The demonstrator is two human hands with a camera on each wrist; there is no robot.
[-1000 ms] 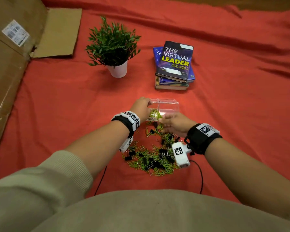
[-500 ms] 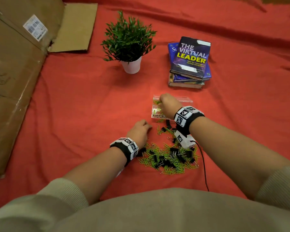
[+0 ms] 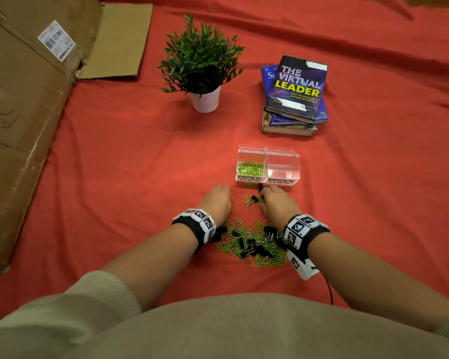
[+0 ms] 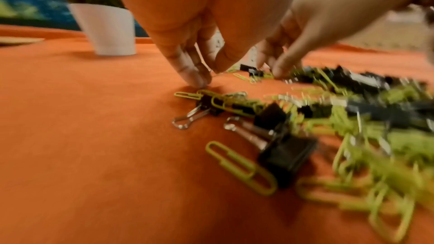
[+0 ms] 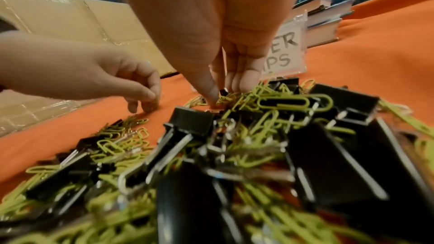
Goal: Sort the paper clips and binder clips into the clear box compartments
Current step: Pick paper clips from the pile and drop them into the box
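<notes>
A person seated at a red cloth (image 3: 119,161) works both hands into a loose heap of green paper clips (image 3: 254,248) and black binder clips (image 3: 245,244) spread between the wrists. The left hand (image 3: 216,202) reaches down at the heap's left edge, its fingertips (image 4: 196,78) bunched together and touching the cloth just beside a paper clip; whether they pinch anything cannot be told. The right hand (image 3: 276,203) is lowered over scattered clips just in front of the clear box (image 3: 268,164), fingers curled down among them, with a small binder clip (image 3: 259,187) at its fingertips (image 5: 212,96); a firm grip cannot be confirmed. The box stands beyond both hands: its left compartment, labelled PAPER CLIPS, holds a mound of green clips (image 3: 250,168), while the right compartment, labelled BINDER CLIPS, shows none. Farther back stand a potted plant (image 3: 201,63) and a stack of books (image 3: 294,97), with flattened cardboard (image 3: 24,112) along the left
</notes>
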